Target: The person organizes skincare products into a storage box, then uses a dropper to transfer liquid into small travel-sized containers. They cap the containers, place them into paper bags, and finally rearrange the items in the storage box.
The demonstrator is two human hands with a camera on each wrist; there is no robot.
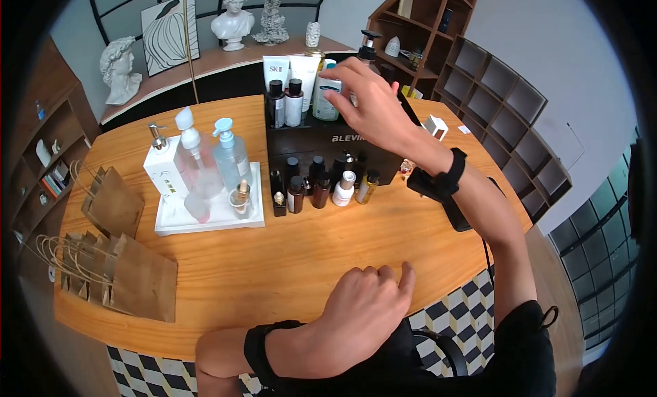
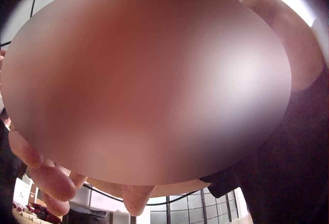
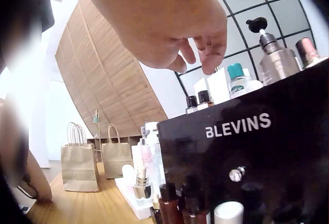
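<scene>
My right hand [image 1: 373,101] is above the top of a black BLEVINS organizer box [image 1: 298,140], its fingers loosely bent and nothing held in them. Nearest to its fingertips is a clear bottle [image 1: 326,104], which shows a teal cap [image 3: 235,70] in the right wrist view. Beside that bottle stand two white tubes [image 1: 276,70] and two small black-capped bottles [image 1: 293,103]. Low in the head view, my left hand [image 1: 366,311] hovers at the table's front edge, fingers loosely curled, holding nothing. A blurred oval covers most of the left wrist view.
Several small bottles [image 1: 344,189] line the organizer's front. Left of it, a white tray [image 1: 212,224] carries pump bottles [image 1: 233,157]. Brown paper bags [image 1: 144,277] stand at the table's left end. A black pump bottle [image 3: 277,59] rises at the organizer's right.
</scene>
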